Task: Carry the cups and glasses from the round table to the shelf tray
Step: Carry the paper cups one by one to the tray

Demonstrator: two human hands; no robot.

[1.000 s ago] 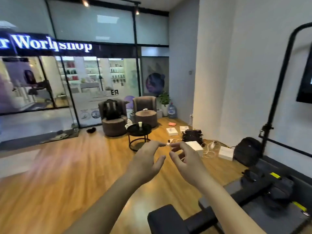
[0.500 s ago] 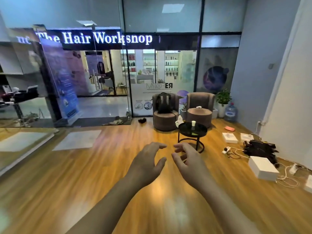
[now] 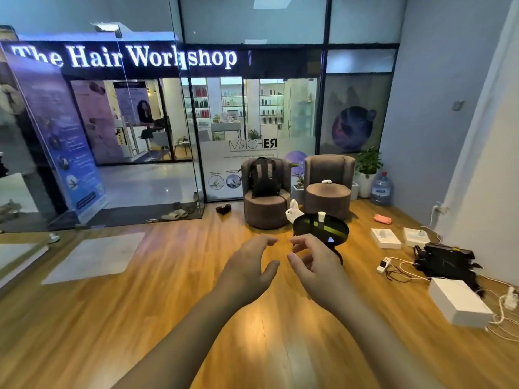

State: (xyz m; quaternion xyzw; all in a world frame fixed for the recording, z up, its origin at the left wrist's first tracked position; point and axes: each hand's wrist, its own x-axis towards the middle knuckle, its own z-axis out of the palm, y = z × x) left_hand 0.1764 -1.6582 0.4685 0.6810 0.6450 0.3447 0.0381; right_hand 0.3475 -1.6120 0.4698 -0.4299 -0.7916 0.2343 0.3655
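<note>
1. White cup (image 3: 321, 216): upright on the round black surface (image 3: 306, 227), towards its far side. Stands alone and within easy reach from any side, so a one-handed lift should suffice. Whether other cups or glasses share the top cannot be told; a small pale-blue glint near the front edge is too small to identify.
2. Round black surface: low, dark glossy top, set in front of two brown armchairs (image 3: 328, 183), evidently as their side table. Its near edge is partly hidden behind the right hand.
3. Left hand (image 3: 247, 268): raised ahead of the body, fingers straight and slightly spread, thumb out; holds nothing.
4. Right hand (image 3: 314, 265): raised beside the left, apart from it, fingers loosely curved, thumb forward; holds nothing. Both hands are empty and well short of the cup, judged to be readied for a pickup not yet begun.
5. Shelf tray: not in view; destination cannot be located.
6. Black backpack (image 3: 265, 178): propped upright on the left armchair's seat.
7. Wooden floor (image 3: 140, 318): white boxes (image 3: 457, 301) and trailing cables lie to the right, beside the path to the surface; judged a trip risk.
</note>
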